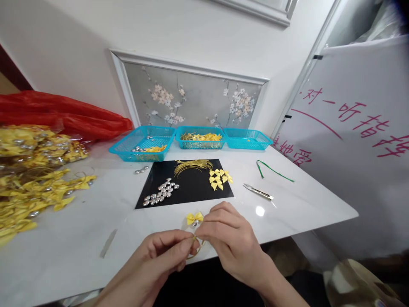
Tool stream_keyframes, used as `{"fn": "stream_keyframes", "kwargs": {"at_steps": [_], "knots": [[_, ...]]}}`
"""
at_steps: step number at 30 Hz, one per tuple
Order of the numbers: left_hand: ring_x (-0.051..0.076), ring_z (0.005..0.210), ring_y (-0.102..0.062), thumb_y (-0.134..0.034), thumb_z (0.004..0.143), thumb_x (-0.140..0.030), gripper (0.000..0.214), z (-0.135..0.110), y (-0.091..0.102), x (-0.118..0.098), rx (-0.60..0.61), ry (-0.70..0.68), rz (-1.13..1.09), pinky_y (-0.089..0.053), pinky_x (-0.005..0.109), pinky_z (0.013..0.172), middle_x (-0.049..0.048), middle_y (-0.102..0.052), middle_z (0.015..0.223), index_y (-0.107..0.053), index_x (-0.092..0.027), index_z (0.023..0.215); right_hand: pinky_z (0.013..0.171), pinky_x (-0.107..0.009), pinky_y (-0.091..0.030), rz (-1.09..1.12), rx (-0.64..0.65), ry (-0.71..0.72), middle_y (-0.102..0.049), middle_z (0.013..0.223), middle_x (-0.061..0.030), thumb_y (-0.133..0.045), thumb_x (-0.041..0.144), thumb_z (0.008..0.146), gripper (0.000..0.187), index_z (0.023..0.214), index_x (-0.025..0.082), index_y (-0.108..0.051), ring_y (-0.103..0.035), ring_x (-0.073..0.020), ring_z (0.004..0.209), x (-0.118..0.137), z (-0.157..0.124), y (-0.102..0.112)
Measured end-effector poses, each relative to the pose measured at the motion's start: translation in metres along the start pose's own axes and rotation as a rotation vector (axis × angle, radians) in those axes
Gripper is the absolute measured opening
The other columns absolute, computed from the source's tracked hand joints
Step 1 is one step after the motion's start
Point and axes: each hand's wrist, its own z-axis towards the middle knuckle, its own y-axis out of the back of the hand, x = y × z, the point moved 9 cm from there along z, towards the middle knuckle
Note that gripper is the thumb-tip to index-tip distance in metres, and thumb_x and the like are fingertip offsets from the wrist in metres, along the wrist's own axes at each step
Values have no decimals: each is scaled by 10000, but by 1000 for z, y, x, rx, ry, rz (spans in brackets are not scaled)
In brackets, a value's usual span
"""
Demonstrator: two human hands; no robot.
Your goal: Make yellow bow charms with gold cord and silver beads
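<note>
Left hand (159,256) and right hand (228,238) both pinch a gold cord (195,247) just below the black mat (188,183), with the yellow bow (194,218) sitting above the fingertips. Likely mid-step tying the cord onto the bow; next calls for a steady pull to cinch it.

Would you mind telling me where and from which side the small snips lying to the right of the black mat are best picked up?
I would take the snips from above at the middle, fingers pinching across the narrow width. They lie flat on the white table, long and thin, pointed end toward the mat, with bare table around them, so a top approach looks clear and avoids the tip.
</note>
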Motion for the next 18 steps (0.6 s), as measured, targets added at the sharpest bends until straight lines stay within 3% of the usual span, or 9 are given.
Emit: {"fn": "stream_keyframes", "kwargs": {"at_steps": [5, 7, 11, 15, 18], "knots": [[192, 773, -535, -713, 778, -506, 264, -2, -10, -10, 98, -127, 176, -466, 279, 698, 15, -631, 811, -718, -246, 826, 748, -344, -489, -22, -3, -28, -702, 877, -55, -514, 1, 927, 235, 922, 168, -679, -572, -180, 823, -1, 0, 0], [216, 804, -578, -698, 775, -529, 284, -3, -5, -17, 2, -233, 359, -487, 311, 738, 14, -659, 850, -698, -275, 900, 741, -346, -479, -25, -4, -49, -696, 879, -56, -509, 10, 931, 226, 919, 170, -668, -574, -182, 824, -1, 0, 0], [257, 866, -676, -678, 772, -532, 268, -15, 8, -37, -324, -448, 665, -515, 332, 778, 9, -759, 941, -719, -324, 935, 709, -347, -452, -60, -1, -77, -674, 855, -57, -496, 30, 938, 198, 897, 165, -635, -558, -183, 788, 2, -1, -2], [230, 777, -746, -683, 795, -408, 111, -28, -2, -56, -373, -648, 715, -544, 267, 722, -28, -809, 862, -759, -341, 840, 700, -348, -439, -69, 10, -118, -651, 845, -57, -487, 56, 947, 180, 913, 176, -617, -552, -193, 783, 0, -1, -4], [230, 734, -764, -717, 764, -372, 74, -27, -1, -58, -380, -638, 704, -557, 247, 688, -41, -822, 823, -780, -350, 795, 711, -351, -438, -65, 10, -131, -653, 853, -53, -483, 49, 944, 190, 920, 183, -615, -556, -193, 792, -2, -1, -5]]}}
